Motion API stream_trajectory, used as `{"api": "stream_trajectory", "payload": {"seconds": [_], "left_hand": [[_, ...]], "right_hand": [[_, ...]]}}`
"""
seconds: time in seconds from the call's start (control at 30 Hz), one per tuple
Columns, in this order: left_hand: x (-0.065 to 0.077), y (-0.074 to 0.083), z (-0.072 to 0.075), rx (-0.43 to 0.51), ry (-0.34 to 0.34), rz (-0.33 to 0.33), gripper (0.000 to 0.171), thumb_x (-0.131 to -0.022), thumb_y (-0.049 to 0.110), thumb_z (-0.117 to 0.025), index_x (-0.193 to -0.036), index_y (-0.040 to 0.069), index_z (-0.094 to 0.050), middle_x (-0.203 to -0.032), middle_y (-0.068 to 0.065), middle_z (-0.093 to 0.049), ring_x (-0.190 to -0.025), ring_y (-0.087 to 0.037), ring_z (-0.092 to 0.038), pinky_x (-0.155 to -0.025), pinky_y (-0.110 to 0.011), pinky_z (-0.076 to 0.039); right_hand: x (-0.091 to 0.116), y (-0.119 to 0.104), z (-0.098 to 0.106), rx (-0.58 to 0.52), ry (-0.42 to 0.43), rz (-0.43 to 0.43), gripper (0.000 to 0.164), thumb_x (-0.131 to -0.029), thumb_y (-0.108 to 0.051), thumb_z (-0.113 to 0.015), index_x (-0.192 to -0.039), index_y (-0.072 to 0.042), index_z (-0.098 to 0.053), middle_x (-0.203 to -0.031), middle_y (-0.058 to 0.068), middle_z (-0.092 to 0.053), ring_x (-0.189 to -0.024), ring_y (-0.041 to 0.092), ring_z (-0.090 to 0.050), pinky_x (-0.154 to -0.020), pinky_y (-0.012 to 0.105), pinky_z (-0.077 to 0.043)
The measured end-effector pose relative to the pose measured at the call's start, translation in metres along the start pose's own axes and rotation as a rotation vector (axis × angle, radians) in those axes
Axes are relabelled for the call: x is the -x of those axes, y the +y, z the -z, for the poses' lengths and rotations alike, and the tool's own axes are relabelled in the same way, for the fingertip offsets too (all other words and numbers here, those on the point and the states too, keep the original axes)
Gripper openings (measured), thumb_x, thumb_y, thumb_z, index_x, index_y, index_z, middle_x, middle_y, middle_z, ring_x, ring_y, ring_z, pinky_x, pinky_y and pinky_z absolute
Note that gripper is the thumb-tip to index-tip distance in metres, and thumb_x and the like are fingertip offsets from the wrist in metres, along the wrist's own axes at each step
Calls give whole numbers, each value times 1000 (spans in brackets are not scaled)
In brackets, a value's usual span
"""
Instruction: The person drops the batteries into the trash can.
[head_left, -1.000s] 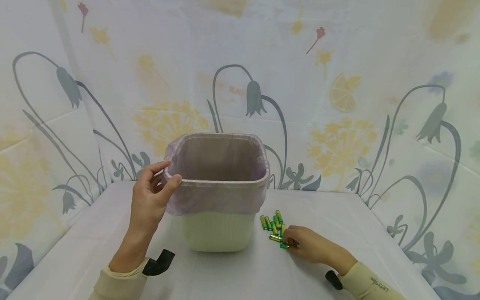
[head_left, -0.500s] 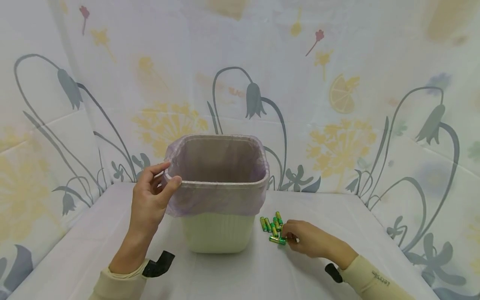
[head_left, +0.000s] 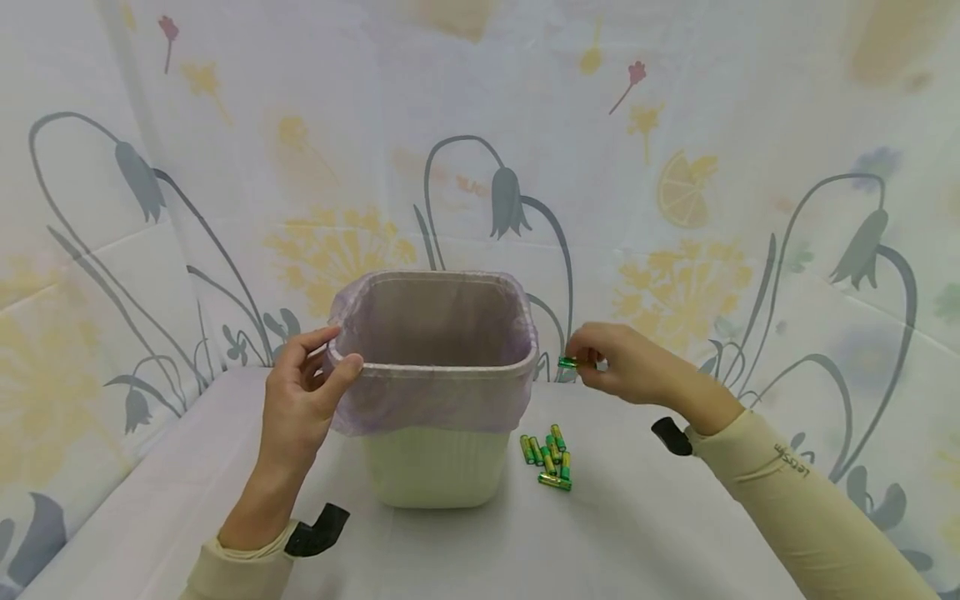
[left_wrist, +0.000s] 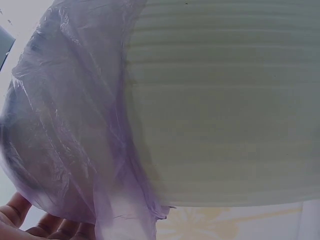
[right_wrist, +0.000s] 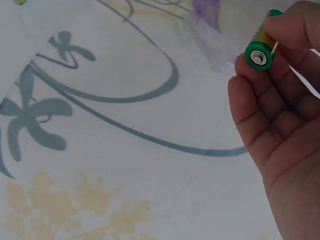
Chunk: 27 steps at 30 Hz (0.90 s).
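Behind the white table (head_left: 420, 554) rose a pale cloth backdrop (head_left: 480, 92) — faintly creased, printed with drooping grey-blue bellflowers (head_left: 507, 200), yellow flower heads (head_left: 351, 243) and a citrus slice (head_left: 682, 192). Similarly patterned side walls (head_left: 82, 225) flanked the table — soft light left faint shadows across its top.

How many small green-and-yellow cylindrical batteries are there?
8: one battery in the right hand, seven batteries clustered beside the pale-green plastic bin. More may hide inside.

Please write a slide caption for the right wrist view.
A right hand pinches a green and gold cylindrical battery before a white, floral-printed fabric.
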<state>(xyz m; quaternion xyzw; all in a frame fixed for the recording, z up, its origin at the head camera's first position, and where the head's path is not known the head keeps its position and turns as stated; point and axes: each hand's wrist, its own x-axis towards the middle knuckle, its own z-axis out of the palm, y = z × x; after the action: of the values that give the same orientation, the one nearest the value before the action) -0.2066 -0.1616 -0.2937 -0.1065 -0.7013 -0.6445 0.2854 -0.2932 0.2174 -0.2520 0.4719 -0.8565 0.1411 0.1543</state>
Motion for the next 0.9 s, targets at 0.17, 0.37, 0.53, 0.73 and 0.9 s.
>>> {"api": "stream_trajectory", "payload": {"seconds": [0.17, 0.37, 0.53, 0.73, 0.9], "left_hand": [[0, 0, 0, 19, -2, 2, 43, -89, 5, -66, -129, 2, -52, -126, -1, -48, -105, -14, -56, -81, -13, -46], [-1, 0, 1, 11, -3, 2, 43, -88, 6, -67, -129, 3, -52, -128, -1, -48, -106, -15, -57, -81, -14, -47], [0, -1, 4, -12, 8, 8, 43, -89, 7, -67, -129, 3, -52, -128, -3, -48, -103, -11, -57, -80, -13, -47], [-1, -2, 3, -6, 0, 15, 44, -89, 9, -68, -130, 2, -52, -130, -4, -48, -103, -10, -57, -80, -13, -48], [-1, -3, 2, -6, 1, 17, 45, -89, 9, -68, -130, 2, -51, -130, -3, -48, -103, -10, -57, -80, -13, -48]], "right_hand": [[-25, -6, 21, -41, 67, 64, 20, -80, 7, -62, -93, -9, -64, -85, -3, -60, -73, 8, -53, -65, 28, -49], [-51, -12, 34, -87, 155, 98, 19, -79, 7, -62, -93, -7, -64, -84, -2, -61, -73, 8, -56, -67, 28, -49], [-78, -20, 36, -108, 115, 77, 15, -82, 2, -60, -93, -8, -63, -84, 0, -62, -74, 10, -55, -69, 30, -49], [-106, -34, 29, -186, 29, 37, 13, -83, 2, -59, -91, -7, -64, -83, 0, -62, -73, 13, -55, -69, 31, -49], [-127, -42, 18, -186, -34, 49, 11, -83, 0, -62, -89, -9, -65, -80, -1, -61, -71, 14, -52, -66, 29, -47]]}}
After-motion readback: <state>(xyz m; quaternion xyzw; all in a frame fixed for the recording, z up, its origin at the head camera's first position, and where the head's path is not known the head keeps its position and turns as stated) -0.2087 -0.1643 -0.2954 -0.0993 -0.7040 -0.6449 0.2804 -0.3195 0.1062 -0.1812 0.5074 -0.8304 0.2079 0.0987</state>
